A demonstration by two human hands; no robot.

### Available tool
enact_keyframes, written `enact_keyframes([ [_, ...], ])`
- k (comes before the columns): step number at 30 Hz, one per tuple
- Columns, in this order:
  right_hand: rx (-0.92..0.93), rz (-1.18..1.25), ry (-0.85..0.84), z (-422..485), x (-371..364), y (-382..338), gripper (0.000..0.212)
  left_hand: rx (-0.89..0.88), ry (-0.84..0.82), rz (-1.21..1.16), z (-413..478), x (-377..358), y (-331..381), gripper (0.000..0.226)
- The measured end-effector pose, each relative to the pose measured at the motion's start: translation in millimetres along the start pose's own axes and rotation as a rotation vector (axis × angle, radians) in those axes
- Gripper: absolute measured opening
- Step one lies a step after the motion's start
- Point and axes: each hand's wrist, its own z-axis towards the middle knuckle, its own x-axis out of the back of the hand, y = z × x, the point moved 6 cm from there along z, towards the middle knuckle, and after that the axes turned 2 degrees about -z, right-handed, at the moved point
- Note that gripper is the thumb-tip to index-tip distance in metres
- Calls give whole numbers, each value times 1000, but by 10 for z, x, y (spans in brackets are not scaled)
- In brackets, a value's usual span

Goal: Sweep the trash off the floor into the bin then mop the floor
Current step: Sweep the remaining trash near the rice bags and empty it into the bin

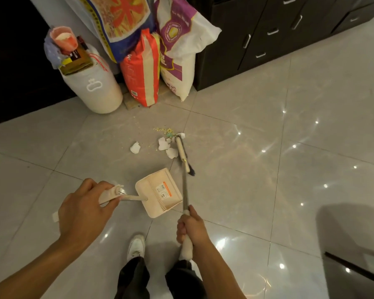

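My left hand [82, 210] grips the cream handle of a long-handled dustpan [159, 192], whose pan rests on the tiled floor in front of my feet. My right hand [191, 226] grips the white grip of a broom; its metal pole runs forward to the broom head [183, 153], which lies on the floor just right of the trash. The trash is several white torn scraps [164, 144], one apart at the left [135, 147], plus a scatter of small yellowish crumbs [163, 129]. The trash lies beyond the dustpan's mouth.
Against the wall stand a white sack [95, 87] with boxes and a cup on top, an orange bag [141, 70] and a purple-white bag [177, 50]. Dark cabinets [268, 33] line the right back. A dark stick [354, 266] lies low right. My shoe [136, 244] is below the dustpan.
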Motion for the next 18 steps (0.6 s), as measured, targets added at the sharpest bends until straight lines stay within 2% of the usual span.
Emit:
enact_keyframes([
  [5,24,44,33,-121,-48,122,70,-52,-49,14,89,-27,-44,21],
  [14,34,108,337,-256,205,427,74,-102,-83,-47,281,83,-295,20],
  [16,23,119,370,-229,270,490,65,-104,-89,-58,326,93,-390,21],
  [18,5,149,376,-201,259,570,44,-105,-101,-66,355,102,-501,21],
])
